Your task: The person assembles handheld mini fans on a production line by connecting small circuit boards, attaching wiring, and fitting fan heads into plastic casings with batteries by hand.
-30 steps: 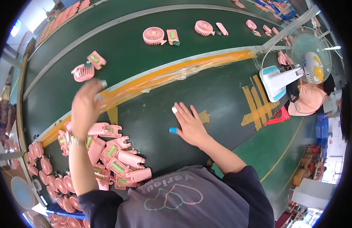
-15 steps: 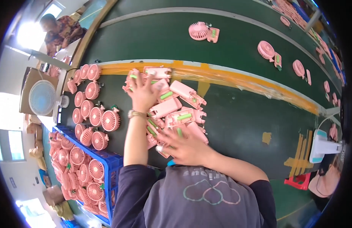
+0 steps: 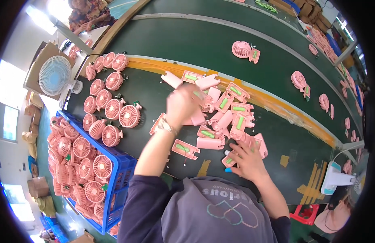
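Pink handheld-fan handle casings (image 3: 238, 124), several with green inserts, lie in a loose spread on the dark green work surface (image 3: 155, 106). My left hand (image 3: 182, 106) is over the left part of this spread, touching or just above the casings. Motion smears its fingers, so a grip cannot be made out. At the right edge of the spread, my right hand (image 3: 251, 160) rests with its fingers apart, against a casing with a green insert (image 3: 228, 161). One fingertip is wrapped in white and another is blue. Left of the casings stand several round pink fan heads (image 3: 129, 116).
A blue crate (image 3: 125, 172) full of pink fan heads stands at the lower left. Beyond the taped ledge (image 3: 276, 106), a green belt (image 3: 187, 38) carries fan heads with handles. A white-and-blue desk fan (image 3: 55, 75) is at left; another person (image 3: 88, 16) sits at far left.
The casings have gone from a tight heap to a wider spread. My right hand has moved right along with some of them, and my left hand has drawn nearer me. The view has shifted.
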`<state>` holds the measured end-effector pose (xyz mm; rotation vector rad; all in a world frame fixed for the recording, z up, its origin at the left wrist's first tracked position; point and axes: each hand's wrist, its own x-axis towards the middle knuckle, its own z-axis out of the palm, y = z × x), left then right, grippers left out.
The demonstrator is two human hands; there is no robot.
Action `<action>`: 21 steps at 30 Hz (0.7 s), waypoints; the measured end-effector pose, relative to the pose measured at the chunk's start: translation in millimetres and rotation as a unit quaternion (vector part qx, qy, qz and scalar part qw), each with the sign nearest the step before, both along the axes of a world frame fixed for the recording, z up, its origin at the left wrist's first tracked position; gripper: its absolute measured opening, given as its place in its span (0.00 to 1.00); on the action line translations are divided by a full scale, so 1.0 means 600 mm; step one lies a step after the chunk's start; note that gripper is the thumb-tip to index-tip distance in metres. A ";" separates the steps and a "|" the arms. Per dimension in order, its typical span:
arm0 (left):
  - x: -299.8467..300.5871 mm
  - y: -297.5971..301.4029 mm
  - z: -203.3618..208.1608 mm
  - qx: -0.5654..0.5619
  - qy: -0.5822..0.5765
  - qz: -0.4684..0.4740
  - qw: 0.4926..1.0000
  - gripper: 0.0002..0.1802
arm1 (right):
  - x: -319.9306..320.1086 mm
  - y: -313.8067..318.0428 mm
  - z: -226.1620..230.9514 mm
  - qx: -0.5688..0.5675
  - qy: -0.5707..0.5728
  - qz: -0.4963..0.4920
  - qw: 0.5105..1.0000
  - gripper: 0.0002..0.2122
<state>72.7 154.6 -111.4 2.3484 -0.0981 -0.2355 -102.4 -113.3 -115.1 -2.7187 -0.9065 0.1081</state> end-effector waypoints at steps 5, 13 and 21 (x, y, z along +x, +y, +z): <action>0.094 0.054 -0.070 0.238 -0.097 0.098 0.962 0.26 | -0.027 0.006 -0.010 0.053 -0.133 -0.163 0.976 0.21; -0.050 -0.020 -0.036 0.133 -0.151 -0.033 0.979 0.23 | -0.116 -0.008 -0.036 0.056 -0.074 -0.254 0.963 0.27; -0.304 0.123 -0.060 0.225 -0.159 0.221 0.936 0.25 | -0.072 -0.016 -0.072 0.030 -0.100 -0.150 0.983 0.27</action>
